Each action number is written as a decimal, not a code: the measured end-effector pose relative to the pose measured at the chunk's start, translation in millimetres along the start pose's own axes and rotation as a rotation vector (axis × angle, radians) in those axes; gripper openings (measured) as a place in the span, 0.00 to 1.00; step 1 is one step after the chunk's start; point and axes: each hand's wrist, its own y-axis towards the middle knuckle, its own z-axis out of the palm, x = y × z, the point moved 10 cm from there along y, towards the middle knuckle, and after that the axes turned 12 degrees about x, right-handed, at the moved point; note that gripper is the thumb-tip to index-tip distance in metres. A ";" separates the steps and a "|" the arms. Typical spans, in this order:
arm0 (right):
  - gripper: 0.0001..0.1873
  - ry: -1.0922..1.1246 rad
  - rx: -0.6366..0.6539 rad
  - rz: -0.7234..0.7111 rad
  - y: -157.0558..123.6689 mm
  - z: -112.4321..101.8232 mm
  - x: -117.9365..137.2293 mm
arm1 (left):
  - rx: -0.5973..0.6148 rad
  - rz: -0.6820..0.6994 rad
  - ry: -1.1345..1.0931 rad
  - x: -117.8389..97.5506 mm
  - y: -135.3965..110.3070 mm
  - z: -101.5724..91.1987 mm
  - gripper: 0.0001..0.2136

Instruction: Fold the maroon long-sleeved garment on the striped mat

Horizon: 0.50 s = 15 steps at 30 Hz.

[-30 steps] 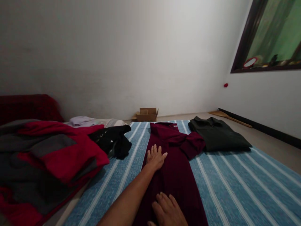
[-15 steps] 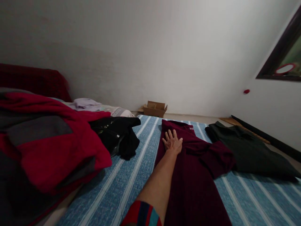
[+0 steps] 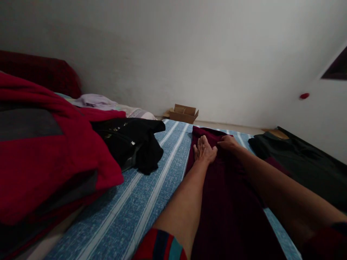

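A maroon shirt (image 3: 225, 202) lies stretched out lengthwise on a blue-and-white striped bedsheet (image 3: 151, 187). My left hand (image 3: 205, 151) rests flat on its upper left part, fingers spread and pointing away from me. Close beside it, my right hand (image 3: 229, 143) has its fingertips pinched on the cloth at the upper right edge. The right forearm crosses over the shirt's right side and hides much of the sleeve there.
On the left, a red and grey fleece garment (image 3: 67, 155) is heaped next to a black garment (image 3: 135, 141). Dark green folded clothing (image 3: 298, 159) lies right. An open cardboard box (image 3: 184, 113) stands by the wall beyond the bed.
My right hand has come in from the right and taken the shirt's upper right edge. The left hand stays flat on the cloth. The view has shifted slightly.
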 end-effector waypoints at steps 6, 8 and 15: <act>0.14 -0.020 -0.123 0.002 -9.1 -1.2 -8.9 | -0.166 -0.019 0.012 6.8 20.8 -18.8 0.23; 0.15 -0.020 -0.151 0.001 -14.7 -7.7 -8.9 | -0.153 -0.017 0.072 7.4 31.1 -16.6 0.23; 0.15 0.003 -0.152 0.034 -26.7 -11.1 -23.4 | 0.043 -0.026 0.293 9.4 63.7 6.2 0.27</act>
